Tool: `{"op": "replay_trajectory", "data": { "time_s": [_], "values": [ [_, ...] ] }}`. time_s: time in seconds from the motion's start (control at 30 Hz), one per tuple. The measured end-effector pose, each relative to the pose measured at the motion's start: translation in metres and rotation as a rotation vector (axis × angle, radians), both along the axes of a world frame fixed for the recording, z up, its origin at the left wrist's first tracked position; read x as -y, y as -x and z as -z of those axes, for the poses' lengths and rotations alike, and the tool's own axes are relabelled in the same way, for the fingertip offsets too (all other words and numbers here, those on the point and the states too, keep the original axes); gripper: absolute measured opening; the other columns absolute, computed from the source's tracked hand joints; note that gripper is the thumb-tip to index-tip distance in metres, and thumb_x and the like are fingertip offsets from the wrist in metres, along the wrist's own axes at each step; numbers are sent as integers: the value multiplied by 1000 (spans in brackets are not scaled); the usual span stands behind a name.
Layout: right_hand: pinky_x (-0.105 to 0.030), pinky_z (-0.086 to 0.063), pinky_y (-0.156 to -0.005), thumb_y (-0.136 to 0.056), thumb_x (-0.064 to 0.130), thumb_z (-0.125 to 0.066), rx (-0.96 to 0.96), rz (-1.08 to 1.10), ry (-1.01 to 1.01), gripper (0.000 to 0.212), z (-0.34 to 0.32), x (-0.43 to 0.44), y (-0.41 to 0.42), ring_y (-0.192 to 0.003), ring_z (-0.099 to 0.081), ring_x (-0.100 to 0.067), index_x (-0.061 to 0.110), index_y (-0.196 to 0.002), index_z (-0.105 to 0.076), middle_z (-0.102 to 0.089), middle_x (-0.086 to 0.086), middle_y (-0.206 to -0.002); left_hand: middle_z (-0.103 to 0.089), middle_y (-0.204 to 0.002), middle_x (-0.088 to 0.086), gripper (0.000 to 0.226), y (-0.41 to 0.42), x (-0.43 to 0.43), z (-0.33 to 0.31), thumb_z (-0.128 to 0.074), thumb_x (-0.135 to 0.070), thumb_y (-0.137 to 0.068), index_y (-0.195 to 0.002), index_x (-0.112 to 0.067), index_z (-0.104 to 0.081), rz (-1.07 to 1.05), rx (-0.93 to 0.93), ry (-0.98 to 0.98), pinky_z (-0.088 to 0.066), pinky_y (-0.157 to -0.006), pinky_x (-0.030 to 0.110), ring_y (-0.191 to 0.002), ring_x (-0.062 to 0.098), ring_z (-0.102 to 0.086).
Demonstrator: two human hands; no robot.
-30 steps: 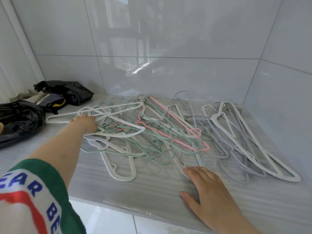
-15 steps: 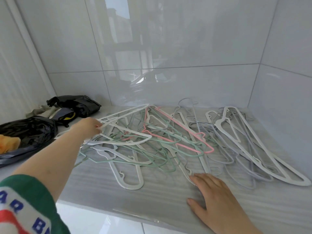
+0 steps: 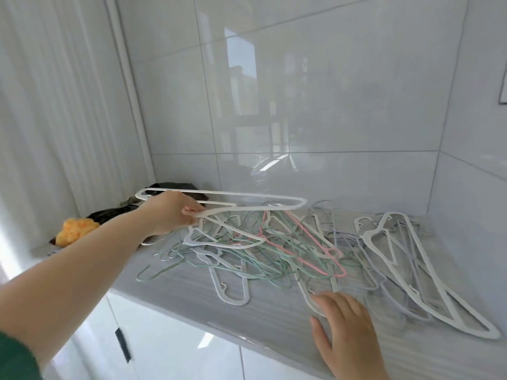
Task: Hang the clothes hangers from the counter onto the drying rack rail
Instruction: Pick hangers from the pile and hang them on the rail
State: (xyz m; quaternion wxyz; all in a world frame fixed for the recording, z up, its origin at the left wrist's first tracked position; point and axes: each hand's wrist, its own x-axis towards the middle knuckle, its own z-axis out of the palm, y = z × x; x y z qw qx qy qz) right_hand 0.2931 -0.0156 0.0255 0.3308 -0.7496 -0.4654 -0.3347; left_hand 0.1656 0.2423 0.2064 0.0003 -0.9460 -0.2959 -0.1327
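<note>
A tangled pile of hangers (image 3: 277, 250) in green, pink, white and lilac lies on the grey counter (image 3: 175, 294). My left hand (image 3: 170, 215) grips a large white hanger (image 3: 247, 200) and holds it lifted above the pile's left side, roughly level. My right hand (image 3: 345, 333) lies flat with spread fingers on the counter near the front edge, its fingertips touching a white hanger at the pile's near side. More white and lilac hangers (image 3: 417, 272) lie at the right. No drying rack is in view.
Black bags (image 3: 109, 215) and an orange cloth (image 3: 74, 231) sit at the counter's left end. Glossy white tiled walls (image 3: 329, 105) close in the back and right. White cabinet doors (image 3: 164, 349) with a dark handle (image 3: 122, 344) lie below the counter edge.
My left hand has raised the white hanger off the pile. The view has tilted upward and swung left. My right hand stays on the counter.
</note>
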Motion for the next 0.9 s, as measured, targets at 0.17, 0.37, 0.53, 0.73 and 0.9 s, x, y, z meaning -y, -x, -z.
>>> {"op": "replay_trajectory", "data": {
  "time_s": [0.17,0.37,0.53,0.73,0.9],
  "values": [
    [-30,-34,-80,-82,27,-41,31,-116,-121,30,-58,9,24,-86,-50,-22,10,-91,-64,-67,-9,-84,-57,-109,-11,30,48,68,-10,-54,-27,-87,-116,-32,-58,-52,-191,-79,-33,-76,21,-111,14,-53],
    [-30,-34,-98,-89,20,-51,-370,-398,200,36,-121,0,53,-117,-46,-23,9,-123,-49,-53,-7,-124,-56,-118,-13,30,116,137,1,-45,-28,-91,-117,-40,-52,16,-363,-341,-33,-88,23,-114,11,-48],
    [-29,-35,-94,-90,28,-50,-914,-692,502,52,-131,-21,97,-123,-42,-20,16,-137,-30,-41,-5,-138,-66,-70,-23,23,186,202,10,-83,-36,-56,-76,-38,-71,198,-315,-538,-50,-70,10,-72,0,-64],
    [-25,-52,-61,-95,8,-43,-1353,-1135,570,11,-126,-27,173,-62,-64,-13,12,-101,-50,-64,-5,-79,-67,-68,-21,25,254,254,20,-86,-33,-52,-73,-34,-71,144,-402,-550,-53,-71,13,-71,2,-66],
    [-22,-51,-43,-95,3,-40,-1474,-1338,475,22,-129,-17,237,-38,-55,-8,14,-88,-58,-61,-5,-65,-64,-118,-11,44,321,288,14,-79,-46,-57,-100,-42,-66,-249,-405,-625,-41,-101,33,-125,10,-46]
  ]
}}
